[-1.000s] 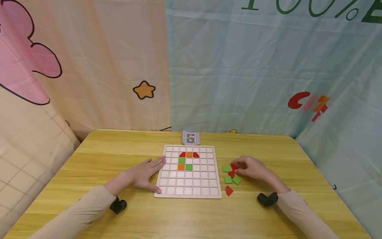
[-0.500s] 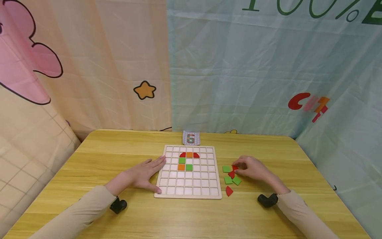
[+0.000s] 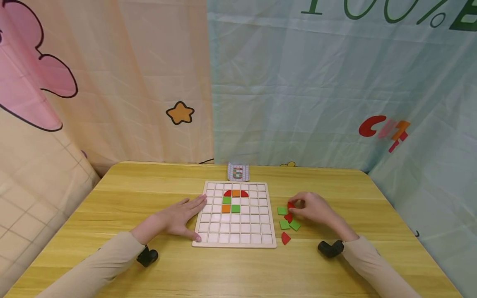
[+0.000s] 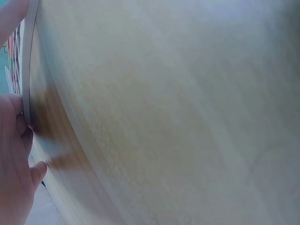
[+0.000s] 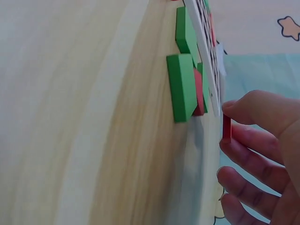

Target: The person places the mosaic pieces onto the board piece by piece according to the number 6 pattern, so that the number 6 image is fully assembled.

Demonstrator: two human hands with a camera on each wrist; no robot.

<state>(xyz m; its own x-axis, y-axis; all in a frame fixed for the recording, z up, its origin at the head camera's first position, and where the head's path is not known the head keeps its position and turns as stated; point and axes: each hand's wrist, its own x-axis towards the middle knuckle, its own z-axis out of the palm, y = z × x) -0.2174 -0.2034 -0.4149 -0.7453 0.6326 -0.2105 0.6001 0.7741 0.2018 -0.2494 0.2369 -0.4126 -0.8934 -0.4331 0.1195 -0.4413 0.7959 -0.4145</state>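
Note:
My left hand rests with fingers spread along the left edge of a white gridded board. In the right wrist view, thumb and fingers of my right hand pinch a small red tile, raised off the table. Below that hand, beside the board, lie three green square tiles and a red tile; another red quarter-round tile lies nearer the front. Set in the board are two red rounded tiles, two orange squares and two green squares.
A small pattern card with a coloured grid design stands behind the board. The wooden table ends at printed curtains at the back and sides. Black wrist-worn devices sit under both cuffs.
My right hand has lifted slightly and shifted a little to the left, with the red tile between its fingertips. The left hand has stayed on the board's edge.

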